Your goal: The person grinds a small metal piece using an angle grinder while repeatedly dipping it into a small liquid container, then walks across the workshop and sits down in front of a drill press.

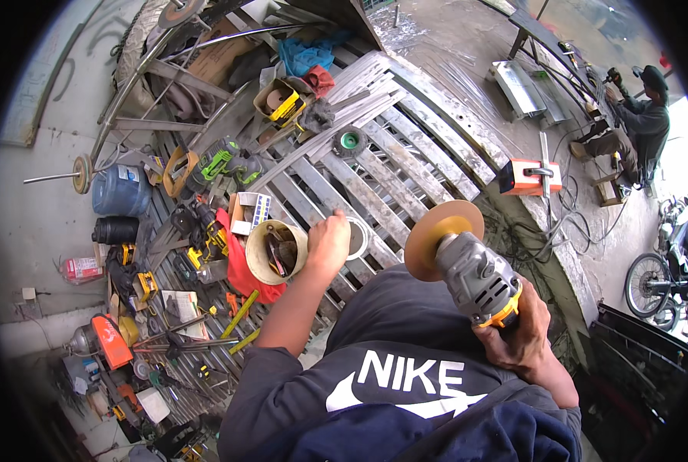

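Observation:
My right hand (pixel 522 331) is wrapped round a grey and yellow angle grinder (pixel 475 273), raised at the right of my body. A large tan disc (pixel 444 239) is fitted to its head. My left hand (pixel 328 242) is closed between a cream bucket (pixel 257 260) and a pale round ring (pixel 364 239) on the slatted metal bench (pixel 390 165). Whether its fingers hold anything is hidden. Dark tools (pixel 284 252) stand in the bucket, and a small white box (pixel 249 212) is beside it. Red cloth (pixel 238 266) lies beneath the bucket.
Power tools, including a green one (pixel 219 160), crowd the left. A yellow container (pixel 282 102) and a green-centred wheel (pixel 349 142) are on the far part of the bench. Right of it stand an orange and white machine (pixel 530 178), cables, a seated person (pixel 644 123) and a motorcycle (pixel 659 269).

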`<state>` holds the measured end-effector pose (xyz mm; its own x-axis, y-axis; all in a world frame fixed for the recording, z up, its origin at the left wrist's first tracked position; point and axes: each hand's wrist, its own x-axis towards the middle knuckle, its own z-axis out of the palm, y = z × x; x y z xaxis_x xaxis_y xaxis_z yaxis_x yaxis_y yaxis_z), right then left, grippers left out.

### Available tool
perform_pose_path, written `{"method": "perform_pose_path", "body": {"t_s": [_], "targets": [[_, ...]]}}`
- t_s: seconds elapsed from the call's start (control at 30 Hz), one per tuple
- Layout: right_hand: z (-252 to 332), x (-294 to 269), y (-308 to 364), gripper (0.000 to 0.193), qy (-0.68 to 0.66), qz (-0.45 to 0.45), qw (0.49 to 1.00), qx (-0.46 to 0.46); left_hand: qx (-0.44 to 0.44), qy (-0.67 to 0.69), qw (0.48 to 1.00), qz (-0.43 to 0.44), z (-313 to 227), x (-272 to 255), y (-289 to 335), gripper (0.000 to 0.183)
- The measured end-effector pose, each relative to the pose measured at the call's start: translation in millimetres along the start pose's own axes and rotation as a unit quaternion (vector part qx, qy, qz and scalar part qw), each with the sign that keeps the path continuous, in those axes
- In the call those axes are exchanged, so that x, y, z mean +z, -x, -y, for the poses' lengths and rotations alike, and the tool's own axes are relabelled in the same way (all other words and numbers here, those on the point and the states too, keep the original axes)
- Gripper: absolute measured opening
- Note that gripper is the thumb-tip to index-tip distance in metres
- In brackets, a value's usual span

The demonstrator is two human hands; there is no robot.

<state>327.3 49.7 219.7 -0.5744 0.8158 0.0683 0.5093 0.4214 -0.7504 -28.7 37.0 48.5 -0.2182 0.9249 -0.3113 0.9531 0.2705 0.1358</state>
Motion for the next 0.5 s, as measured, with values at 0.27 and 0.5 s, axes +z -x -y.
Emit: {"method": "perform_pose_path", "body": {"t_s": [0.27,0.5], "targets": [[0,1,3,0.076,-0.003,-0.010,1.000,0.001,-0.029,0.012,0.999,-0.018,-8,25,-6,0.018],[0,2,2,0.077,-0.004,-0.001,1.000,0.000,-0.040,0.015,0.999,-0.020,1,39,-6,0.015]]}}
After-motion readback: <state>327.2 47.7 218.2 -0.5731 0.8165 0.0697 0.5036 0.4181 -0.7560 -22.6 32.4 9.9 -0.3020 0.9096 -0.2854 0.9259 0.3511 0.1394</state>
